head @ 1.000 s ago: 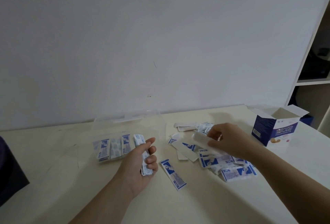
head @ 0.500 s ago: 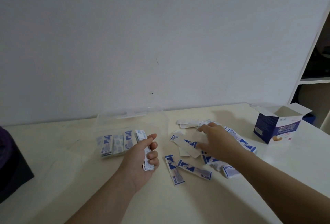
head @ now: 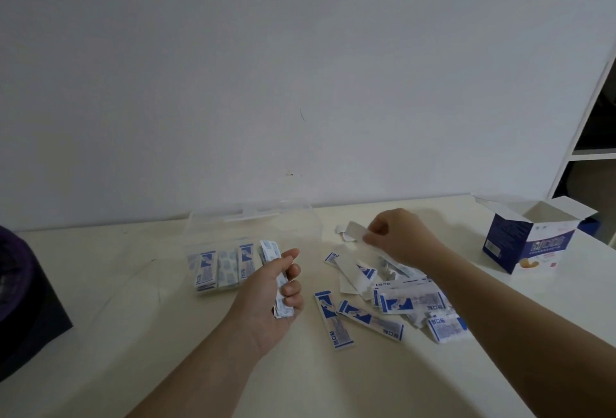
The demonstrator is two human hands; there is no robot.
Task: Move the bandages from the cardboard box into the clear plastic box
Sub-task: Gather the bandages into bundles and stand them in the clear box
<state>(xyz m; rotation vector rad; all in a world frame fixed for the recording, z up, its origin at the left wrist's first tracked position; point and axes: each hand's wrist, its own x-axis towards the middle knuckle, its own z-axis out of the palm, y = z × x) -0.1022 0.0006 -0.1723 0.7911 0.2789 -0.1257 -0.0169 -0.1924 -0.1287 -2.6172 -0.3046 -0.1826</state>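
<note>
1. While its fingers curl round a small stack (head: 270,251) of wrapped bandages, the left grip (head: 266,297) holds them on a tilt, just in front of the clear box (head: 253,214).
2. Right grip (head: 396,237): thumb and fingers pinch one white strip (head: 354,230) by its end, above the far edge of the pile (head: 410,301).
3. Clear box: open, on the surface (head: 133,317) near the wall (head: 300,67). A row (head: 223,266) of bandages sits in its near part, just left of the held stack.
4. Pile: blue-and-white bandages scattered loose on the surface, between the two grips and beside the right forearm.
5. Cardboard box (head: 530,244): blue and white, flaps open, upright at far right, well apart from the clear box. Contents cannot be told.
6. Dark object (head: 20,301): left edge of the surface.
7. Shelf unit (head: 593,151): white, right edge, beyond the surface.
</note>
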